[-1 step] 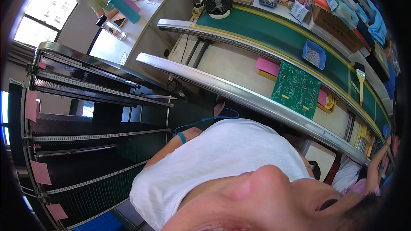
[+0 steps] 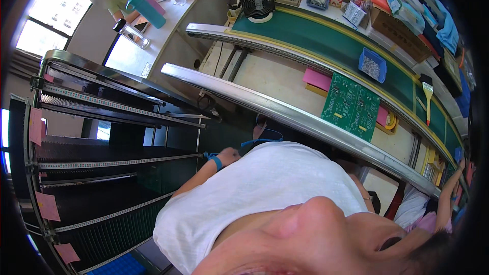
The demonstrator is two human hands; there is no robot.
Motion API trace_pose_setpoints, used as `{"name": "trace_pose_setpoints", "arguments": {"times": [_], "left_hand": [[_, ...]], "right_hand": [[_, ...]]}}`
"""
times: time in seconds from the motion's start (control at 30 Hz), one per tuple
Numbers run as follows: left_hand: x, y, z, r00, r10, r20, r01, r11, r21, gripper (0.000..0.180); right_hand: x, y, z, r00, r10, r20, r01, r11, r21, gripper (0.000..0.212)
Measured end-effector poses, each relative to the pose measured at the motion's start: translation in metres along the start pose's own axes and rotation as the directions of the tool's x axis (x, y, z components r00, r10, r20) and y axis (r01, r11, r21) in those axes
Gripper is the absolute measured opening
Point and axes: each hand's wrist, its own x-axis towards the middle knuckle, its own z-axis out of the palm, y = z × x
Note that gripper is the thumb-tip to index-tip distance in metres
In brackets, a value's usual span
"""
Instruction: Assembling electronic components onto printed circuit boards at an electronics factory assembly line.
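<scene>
Comparison with the earlier picture showed no shift: every item sat where it had been, and neither arm had changed its pose, so the work stood at a pause.

The left hand (image 2: 228, 156) was at centre frame, fingers curled inward. Whether they enclosed anything could not be told. A blue wrist strap (image 2: 216, 163) circled that wrist, and a blue cord (image 2: 261, 141) ran from it toward 1 o'clock, under the metal rail (image 2: 285, 112). The hand was just beside the slotted rack (image 2: 117, 163), which filled the 9 o'clock side and carried pink tags on its posts.

The right hand was not in view. Only part of that arm showed at 4 o'clock, behind the white shirt (image 2: 275, 193).

A green circuit board (image 2: 351, 106) lay at 2 o'clock from the left hand, on the bench beyond the rail, partly over a pink sheet (image 2: 317, 79) and well apart from the hand. A blue parts bin (image 2: 372, 64) and a small fan (image 2: 257, 1) stood on the green conveyor belt (image 2: 326, 40) at 1 o'clock.

A co-worker's raised arm (image 2: 448, 186) showed at 3 o'clock.
</scene>
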Motion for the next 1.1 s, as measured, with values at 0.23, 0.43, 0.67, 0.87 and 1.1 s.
{"name": "trace_pose_setpoints", "arguments": {"times": [0.23,0.43,0.67,0.87,1.1], "left_hand": [[-0.062,0.175,-0.117,0.923,0.385,0.016,-0.291,0.722,-0.628,0.022],[-0.077,0.204,-0.145,0.875,0.456,0.160,-0.166,0.595,-0.786,0.024],[-0.066,0.212,-0.149,0.894,0.429,0.131,-0.171,0.596,-0.784,0.019],[-0.057,0.201,-0.144,0.915,0.375,0.148,-0.106,0.577,-0.810,0.017],[-0.045,0.190,-0.132,0.936,0.314,0.157,-0.030,0.516,-0.856,0.014]], "right_hand": [[-0.019,-0.166,-0.058,0.975,-0.175,0.140,0.075,0.845,0.529,0.016],[-0.037,-0.212,-0.096,0.945,-0.140,0.297,-0.053,0.827,0.560,0.022],[-0.030,-0.204,-0.110,0.860,-0.220,0.460,-0.046,0.865,0.500,0.026],[-0.034,-0.205,-0.097,0.854,-0.141,0.500,-0.250,0.733,0.633,0.025],[-0.019,-0.202,-0.086,0.951,-0.004,0.310,-0.239,0.627,0.742,0.014]]}}
